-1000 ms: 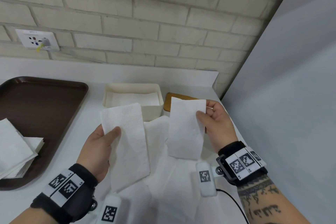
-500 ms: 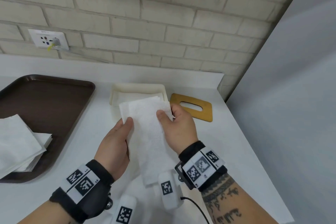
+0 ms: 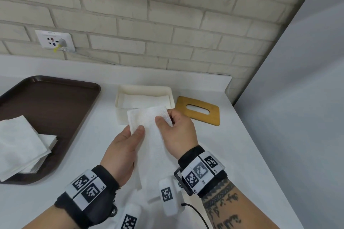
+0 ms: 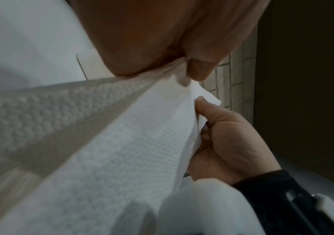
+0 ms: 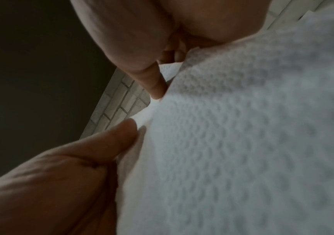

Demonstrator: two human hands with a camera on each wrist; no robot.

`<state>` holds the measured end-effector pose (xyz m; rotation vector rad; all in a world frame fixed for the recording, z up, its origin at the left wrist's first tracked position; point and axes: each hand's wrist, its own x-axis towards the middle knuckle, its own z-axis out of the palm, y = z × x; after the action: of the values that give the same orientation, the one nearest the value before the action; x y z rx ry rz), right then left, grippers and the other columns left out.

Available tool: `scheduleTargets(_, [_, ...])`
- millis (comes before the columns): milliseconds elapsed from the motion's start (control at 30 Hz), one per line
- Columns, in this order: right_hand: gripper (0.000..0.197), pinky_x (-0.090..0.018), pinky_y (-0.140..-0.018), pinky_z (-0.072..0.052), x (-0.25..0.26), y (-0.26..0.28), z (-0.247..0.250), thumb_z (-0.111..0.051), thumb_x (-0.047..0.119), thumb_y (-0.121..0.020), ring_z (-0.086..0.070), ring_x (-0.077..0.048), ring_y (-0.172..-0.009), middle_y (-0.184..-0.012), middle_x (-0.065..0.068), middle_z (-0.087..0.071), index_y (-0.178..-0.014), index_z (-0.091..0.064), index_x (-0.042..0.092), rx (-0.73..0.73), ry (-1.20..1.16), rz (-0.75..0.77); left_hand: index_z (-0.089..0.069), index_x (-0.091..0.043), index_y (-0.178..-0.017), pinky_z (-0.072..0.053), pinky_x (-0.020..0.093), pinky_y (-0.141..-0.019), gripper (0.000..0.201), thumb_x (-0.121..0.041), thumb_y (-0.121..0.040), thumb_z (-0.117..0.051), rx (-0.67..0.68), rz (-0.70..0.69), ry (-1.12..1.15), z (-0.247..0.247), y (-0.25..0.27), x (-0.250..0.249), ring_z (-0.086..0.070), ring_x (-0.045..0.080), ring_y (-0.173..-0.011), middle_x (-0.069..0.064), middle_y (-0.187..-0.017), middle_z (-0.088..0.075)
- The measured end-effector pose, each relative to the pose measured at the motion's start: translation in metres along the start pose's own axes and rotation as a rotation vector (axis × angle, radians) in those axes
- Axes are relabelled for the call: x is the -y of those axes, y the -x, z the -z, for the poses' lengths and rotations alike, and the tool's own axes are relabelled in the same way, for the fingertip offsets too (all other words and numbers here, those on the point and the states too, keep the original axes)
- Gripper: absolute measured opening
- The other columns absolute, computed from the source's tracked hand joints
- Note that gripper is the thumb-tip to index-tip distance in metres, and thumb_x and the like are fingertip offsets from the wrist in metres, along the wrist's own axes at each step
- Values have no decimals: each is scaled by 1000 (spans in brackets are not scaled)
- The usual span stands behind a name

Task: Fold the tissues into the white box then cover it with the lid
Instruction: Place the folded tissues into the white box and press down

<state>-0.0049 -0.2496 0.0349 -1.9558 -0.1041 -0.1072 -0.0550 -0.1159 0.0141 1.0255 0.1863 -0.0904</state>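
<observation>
White desk (image 3: 232, 154) against pale brick wall (image 3: 167, 15), grey panel on right. Dark brown plastic tray (image 3: 55, 109) at left, holding stack of white unfolded tissues (image 3: 20, 147) at its near end. White rectangular open box (image 3: 145, 98) at desk middle, already lined with flat tissue layers inside. Yellow wooden lid with oval slot (image 3: 198, 110) flat on desk just right of box, not touching it as far as visible.

Change from a second ago: two separate halves held apart, now brought together into one narrow folded white embossed tissue (image 3: 149, 132), held over near wall of box. Fold apparently made; next likely lowering into box.

Left hand (image 3: 122, 147) gripping left edge of tissue, thumb on top, fingers curled under. Right hand (image 3: 176, 134) pinching upper right corner, thumb on top, fingers behind. Both wrist views confirm thumb-and-finger pinches on tissue (image 4: 121, 143) (image 5: 242, 127); left wrist view also shows right hand (image 4: 228, 143) at tissue edge.

Tail of tissue hanging down toward wrists, near white wrist-camera pods; could snag or unfold while lowering. More loose white paper under forearms, extent unclear. Box opening unobstructed; lid clear of path. Stack on tray not yet done, lid still off, so task probably mid-way. Wall socket (image 3: 55, 40) with plug at far left, irrelevant.
</observation>
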Motion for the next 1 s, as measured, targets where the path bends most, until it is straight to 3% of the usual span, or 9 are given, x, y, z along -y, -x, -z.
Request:
scheduleTargets(100, [11,-26,-79,-55,-4,3,7,-71,34,-89,-67,-6,-84,-90,11,-72,-97,-69,27,-16,-64,-29,-64,-10,-127,-64,33,-74,31,-22,-108,-42,-12,9,22,-2,-2,1,-76,29,-102,16,-117,-76])
scheduleTargets(167, [29,-20,-85,-51,-12,5,18,-76,39,-84,-63,-1,-93,-102,14,-67,-109,-63,33,-16,-116,-63,-62,-11,-132,-64,36,-80,34,-23,-109,-40,-22,11,96,-3,-6,1,-74,30,-108,15,-122,-74])
scheduleTargets(300, [74,-29,-102,-46,-41,14,34,-81,54,-68,-56,-1,-119,-124,16,-62,-132,-51,34,313,-53,-174,-58,-16,-135,-61,50,-87,35,-30,-109,-39,-62,28,277,-2,-12,-6,-73,30,-111,11,-124,-74])
scheduleTargets(367, [52,-42,-96,-55,-53,19,35,-85,39,-71,-68,-12,-106,-113,6,-72,-118,-64,26,379,-79,-188,-58,-16,-136,-57,56,-92,36,-30,-109,-40,-60,19,333,3,-14,-8,-72,30,-114,10,-127,-73])
scheduleTargets(500, [26,-55,-91,-55,-64,26,31,-83,27,-68,-72,-36,-93,-95,-10,-77,-92,-75,18,188,-305,-207,-57,-10,-137,-59,48,-91,35,-8,-105,-43,-153,-65,168,44,-20,-8,-73,26,-109,11,-130,-71])
scheduleTargets(667, [11,-47,-84,-56,-60,30,0,-79,27,-75,-68,-27,-82,-90,-9,-74,-83,-72,27,144,-271,-157,-63,-16,-108,-64,30,-78,35,15,-91,-60,-328,-110,-276,104,-3,-10,-76,17,-87,14,-109,-77])
scheduleTargets(800, [20,-23,-82,-55,-50,29,-33,-76,4,-82,-70,-8,-88,-92,5,-76,-79,-70,24,234,-271,-129,-67,-21,-105,-53,30,-74,40,11,-83,-73,-462,-142,-599,125,15,-9,-68,21,-80,8,-94,-75])
scheduleTargets(900, [21,-19,-71,-51,-53,30,-57,-74,6,-82,-65,-3,-77,-85,10,-73,-81,-67,25,273,-200,-137,-66,-26,-106,-50,35,-77,46,1,-73,-82,-551,-81,-596,133,23,-6,-62,22,-82,6,-97,-69])
scheduleTargets(1000, [21,-18,-65,-48,-62,30,-73,-72,10,-78,-60,-1,-70,-82,10,-67,-85,-63,28,305,-81,-176,-66,-24,-110,-55,49,-86,52,-17,-60,-73,-593,-30,-605,146,30,0,-67,28,-92,9,-103,-72])
